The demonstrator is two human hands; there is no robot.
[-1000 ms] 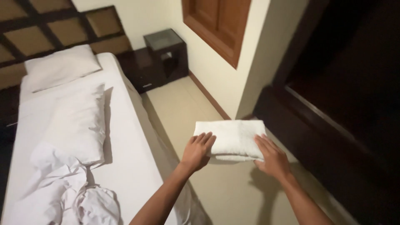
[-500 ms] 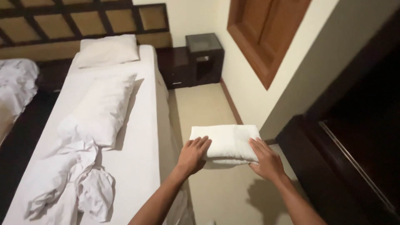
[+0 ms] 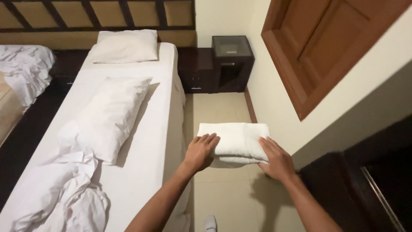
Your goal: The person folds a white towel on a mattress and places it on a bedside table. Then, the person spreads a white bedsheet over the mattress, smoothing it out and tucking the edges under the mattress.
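I am holding a folded white towel [image 3: 235,141] out in front of me, above the tiled floor [image 3: 223,107] in the gap between the bed [image 3: 146,172] and the wall [image 3: 274,99]. My left hand [image 3: 201,152] is gripping its left end, fingers curled over the top and thumb underneath. My right hand [image 3: 277,160] is clasping the right end the same way, fingers spread across the upper fold. Both hands are closed on the cloth, neither flat nor fully clenched.

I am judging the main risk to be the stack coming apart: the lower layers are sagging a little between my hands, and a slack grip on either side could let them slide out and drop to the floor. Pulling the ends apart unevenly could also undo the fold. The aisle is narrow, so a turn could brush the towel against the bed edge or the nightstand [image 3: 231,64]. A pillow [image 3: 111,116] and crumpled sheets [image 3: 56,197] are lying on the bed.
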